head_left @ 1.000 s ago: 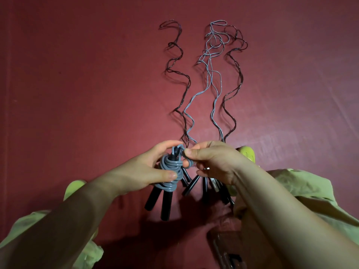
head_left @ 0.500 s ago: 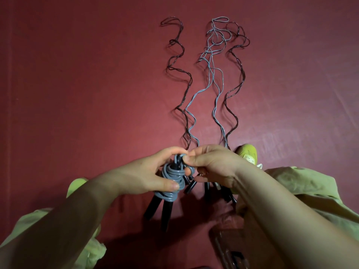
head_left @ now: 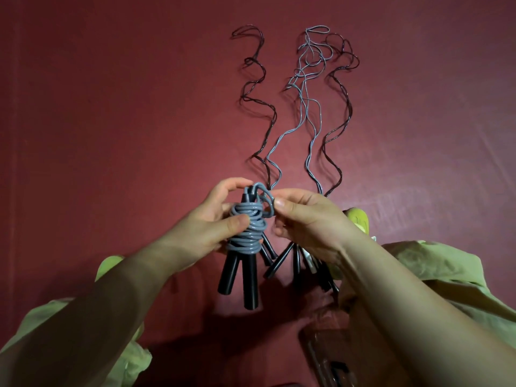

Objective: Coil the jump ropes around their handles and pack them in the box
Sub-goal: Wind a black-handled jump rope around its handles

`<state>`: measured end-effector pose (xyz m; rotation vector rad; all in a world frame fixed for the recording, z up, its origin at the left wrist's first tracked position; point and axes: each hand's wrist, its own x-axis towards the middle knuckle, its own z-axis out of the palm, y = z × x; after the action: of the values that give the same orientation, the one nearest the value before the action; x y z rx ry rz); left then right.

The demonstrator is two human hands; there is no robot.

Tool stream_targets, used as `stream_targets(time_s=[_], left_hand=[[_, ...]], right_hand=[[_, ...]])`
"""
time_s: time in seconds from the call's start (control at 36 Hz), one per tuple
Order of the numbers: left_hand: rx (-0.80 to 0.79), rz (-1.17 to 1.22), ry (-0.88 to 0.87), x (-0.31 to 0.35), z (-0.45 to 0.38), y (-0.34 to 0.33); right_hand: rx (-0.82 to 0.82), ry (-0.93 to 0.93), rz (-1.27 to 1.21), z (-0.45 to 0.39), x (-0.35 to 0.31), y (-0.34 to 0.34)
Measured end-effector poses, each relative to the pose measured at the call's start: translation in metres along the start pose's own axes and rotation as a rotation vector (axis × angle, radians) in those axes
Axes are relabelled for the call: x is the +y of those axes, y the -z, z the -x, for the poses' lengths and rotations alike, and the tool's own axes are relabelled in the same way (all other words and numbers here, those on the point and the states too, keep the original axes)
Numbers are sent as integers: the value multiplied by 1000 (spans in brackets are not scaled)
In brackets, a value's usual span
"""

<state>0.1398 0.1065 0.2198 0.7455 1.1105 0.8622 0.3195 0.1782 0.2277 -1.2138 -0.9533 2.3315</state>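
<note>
Box (head_left: 329, 356): only a dim transparent corner shows at the bottom edge, below the right forearm. Contents can't be made out.

Left hand (head_left: 212, 227) grips the grey coiled rope (head_left: 247, 230): thumb pressed on the front of the coil, fingers curled round the back, index tip over the top. The coil is smooth, glossy, round-section cord, wound in many turns around the upper part of two black handles (head_left: 241, 275). Those handles are matte, cylindrical, slightly flared, and hang down out of the coil, splayed apart at the bottom.

Right hand (head_left: 304, 219) is just right of the coil, thumb and fingers pinching the last grey loop at the coil's top right.

More black handles (head_left: 293, 263) lie on the cloth behind and below the right hand, right of the coil; thin, tapered, overlapping, partly hidden, so there's no reliable count.

Loose ropes run away from the coil across the red cloth (head_left: 111, 121), all wavy and kinked:
- dark rope (head_left: 261, 107), thin; one strand goes up left of the grey ones and one on their right, so two dark strands.
- grey loose rope (head_left: 307, 107), two strands tangling together at the far end.

The cloth is matte with faint creases. Yellow-green sleeves (head_left: 446, 269) are bunched at both elbows.
</note>
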Motion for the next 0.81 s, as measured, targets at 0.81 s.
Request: stream_targets(time_s=[0.81], left_hand=[[-69, -106, -97, -8, -2, 4]], right_hand=[[90, 121, 74, 3, 14, -12]])
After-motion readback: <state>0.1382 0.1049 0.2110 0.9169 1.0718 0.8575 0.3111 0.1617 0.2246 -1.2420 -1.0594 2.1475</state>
